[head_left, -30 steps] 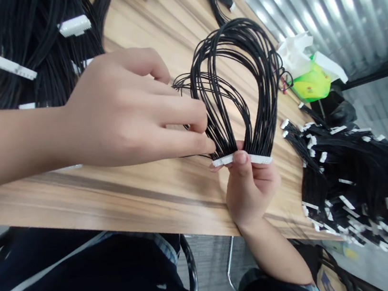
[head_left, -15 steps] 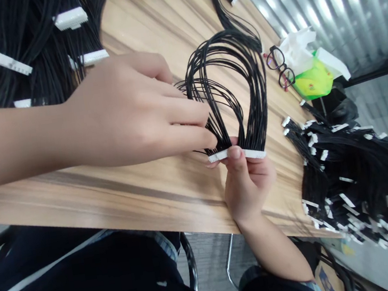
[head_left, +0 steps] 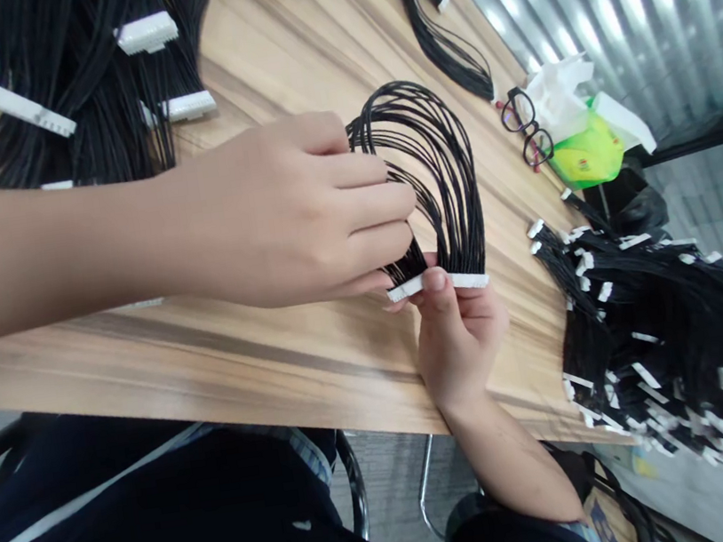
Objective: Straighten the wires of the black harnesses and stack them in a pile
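Pinching a white connector [head_left: 437,284] between thumb and fingers, right hand [head_left: 461,338] holds it above the table [head_left: 266,356], near the table's near edge. Black wires [head_left: 446,160] rise from the connector in 1 tight loop, arching far and curving left. Left hand [head_left: 286,214] enters from the left, fingers pressed close together, fingertips [head_left: 398,243] against the wires just above the connector; can't tell if they're gripping. Wire harnesses [head_left: 75,105] lie in a pile at far left, with another pile [head_left: 665,327] at right. Small black bundle [head_left: 444,44] sits at far edge, near glasses [head_left: 517,110] and a green bag [head_left: 587,154].
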### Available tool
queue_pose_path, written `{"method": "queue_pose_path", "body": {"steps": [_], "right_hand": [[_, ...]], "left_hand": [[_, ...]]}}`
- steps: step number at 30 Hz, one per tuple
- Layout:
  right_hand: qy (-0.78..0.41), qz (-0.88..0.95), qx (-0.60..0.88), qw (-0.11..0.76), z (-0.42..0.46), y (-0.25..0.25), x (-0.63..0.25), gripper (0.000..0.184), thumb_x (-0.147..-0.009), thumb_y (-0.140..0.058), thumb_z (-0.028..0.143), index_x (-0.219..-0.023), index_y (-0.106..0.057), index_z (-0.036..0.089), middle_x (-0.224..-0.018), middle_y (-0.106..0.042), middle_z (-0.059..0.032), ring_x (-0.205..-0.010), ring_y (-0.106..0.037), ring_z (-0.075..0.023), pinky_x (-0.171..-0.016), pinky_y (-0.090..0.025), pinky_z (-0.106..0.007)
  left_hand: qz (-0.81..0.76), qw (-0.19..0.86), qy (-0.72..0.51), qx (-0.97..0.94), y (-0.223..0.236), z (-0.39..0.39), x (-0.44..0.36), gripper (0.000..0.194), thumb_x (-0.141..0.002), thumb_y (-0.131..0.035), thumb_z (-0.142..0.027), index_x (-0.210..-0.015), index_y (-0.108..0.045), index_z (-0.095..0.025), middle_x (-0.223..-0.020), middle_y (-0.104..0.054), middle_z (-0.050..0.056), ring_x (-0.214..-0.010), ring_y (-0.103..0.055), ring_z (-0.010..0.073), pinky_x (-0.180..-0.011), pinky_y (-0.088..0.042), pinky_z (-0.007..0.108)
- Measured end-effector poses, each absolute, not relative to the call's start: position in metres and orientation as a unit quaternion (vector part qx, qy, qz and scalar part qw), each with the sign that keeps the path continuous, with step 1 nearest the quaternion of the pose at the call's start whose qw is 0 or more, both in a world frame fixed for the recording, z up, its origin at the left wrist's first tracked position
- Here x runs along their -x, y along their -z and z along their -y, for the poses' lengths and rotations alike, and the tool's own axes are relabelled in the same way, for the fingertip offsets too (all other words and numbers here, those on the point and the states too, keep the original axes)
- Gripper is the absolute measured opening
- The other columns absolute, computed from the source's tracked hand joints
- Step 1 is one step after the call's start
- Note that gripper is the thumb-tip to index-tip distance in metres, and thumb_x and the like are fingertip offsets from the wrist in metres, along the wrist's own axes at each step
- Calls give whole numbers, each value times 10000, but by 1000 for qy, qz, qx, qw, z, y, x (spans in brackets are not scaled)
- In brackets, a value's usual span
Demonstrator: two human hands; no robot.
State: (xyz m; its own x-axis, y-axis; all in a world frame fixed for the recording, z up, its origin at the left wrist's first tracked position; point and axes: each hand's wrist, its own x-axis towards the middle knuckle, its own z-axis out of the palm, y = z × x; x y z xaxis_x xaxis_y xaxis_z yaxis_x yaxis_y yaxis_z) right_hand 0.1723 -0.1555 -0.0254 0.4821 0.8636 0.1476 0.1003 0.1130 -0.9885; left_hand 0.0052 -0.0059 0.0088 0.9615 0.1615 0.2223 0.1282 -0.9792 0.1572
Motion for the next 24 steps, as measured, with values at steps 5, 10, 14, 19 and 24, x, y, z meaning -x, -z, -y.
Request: {"method": "queue_pose_path", "body": {"steps": [5,10,14,19,24], "right_hand": [[-273,368,599,656,153,22,-183,108,-845,-837,344,-867,-799,245,-662,-748,70,-539,-678,-67,-574,-603,-188],[-253,360,603,665,149,19,-188,111,-840,-815,331,-848,-779,226,-628,-733,70,-479,-649,-78,-599,-633,-241],[-233,368,607,665,149,17,-188,104,-848,-792,320,-832,-760,223,-615,-713,77,-466,-633,-78,-655,-659,-283],[-236,385,609,653,151,19,-185,110,-853,-788,332,-867,-780,223,-640,-729,52,-530,-693,-96,-505,-546,-205],[-210,407,610,647,150,22,-184,139,-866,-782,379,-886,-779,242,-633,-710,59,-512,-672,-92,-490,-542,-211]], "left_hand": [[60,119,-291,-947,-18,-7,19,610,-1093,-402,-519,-596,-476,-173,-598,-386,-66,-606,-535,24,-758,-547,268],[19,180,-313,-932,-12,0,18,524,-1113,-330,-402,-686,-543,-186,-606,-426,-74,-535,-474,3,-626,-452,180],[-218,137,-309,-916,-1,5,10,473,-1081,-320,-481,-1000,-698,-209,-946,-631,-86,-829,-662,52,-859,-568,289],[-289,129,-259,-913,-2,1,9,703,-1021,-203,-706,-1029,-718,-229,-924,-619,-80,-892,-667,72,-886,-550,313],[-252,106,-265,-925,0,-2,9,695,-1036,-221,-707,-1071,-750,-258,-885,-650,-97,-841,-645,33,-812,-460,206]]}}
